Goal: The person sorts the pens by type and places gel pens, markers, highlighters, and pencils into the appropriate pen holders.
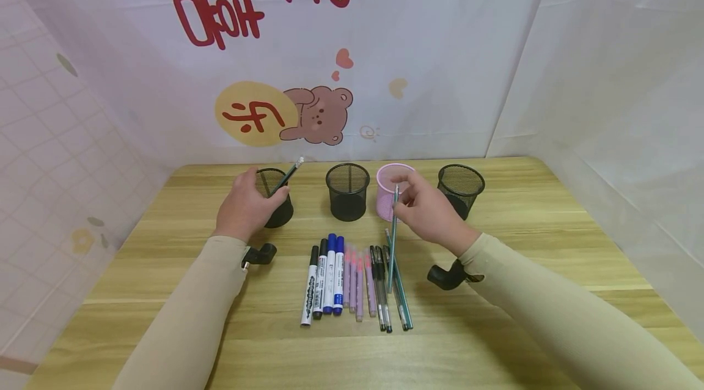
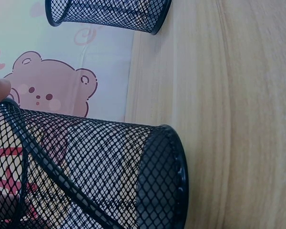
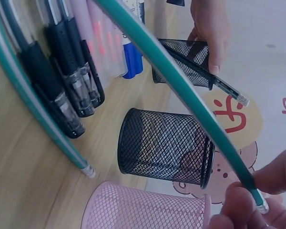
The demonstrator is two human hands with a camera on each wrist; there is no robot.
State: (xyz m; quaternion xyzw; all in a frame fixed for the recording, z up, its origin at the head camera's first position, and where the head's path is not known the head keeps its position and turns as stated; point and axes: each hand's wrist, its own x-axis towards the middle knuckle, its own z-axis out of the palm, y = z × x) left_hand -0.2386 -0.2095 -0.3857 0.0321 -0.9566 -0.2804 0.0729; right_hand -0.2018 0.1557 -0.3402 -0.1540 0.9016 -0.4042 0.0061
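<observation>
My left hand [image 1: 244, 205] grips the leftmost black mesh pen cup [image 1: 282, 215], its thumb at the rim. A pencil [image 1: 288, 174] with a white eraser end leans out of that cup. In front of the pink mesh pen cup [image 1: 384, 199], my right hand [image 1: 426, 211] pinches a green pencil [image 3: 181, 90] near its eraser end. The pencil hangs point down over the row of pens. Another green pencil [image 1: 404, 298] lies on the table beside several black gel pens [image 1: 379, 286].
Left of the gel pens lie several pink pens [image 1: 360, 286], two blue-capped markers [image 1: 338, 280] and two black-capped markers [image 1: 311, 286]. Two more black mesh cups stand at the back, a middle one [image 1: 348, 200] and a right one [image 1: 461, 185]. A printed cloth [image 1: 429, 41] hangs behind the table.
</observation>
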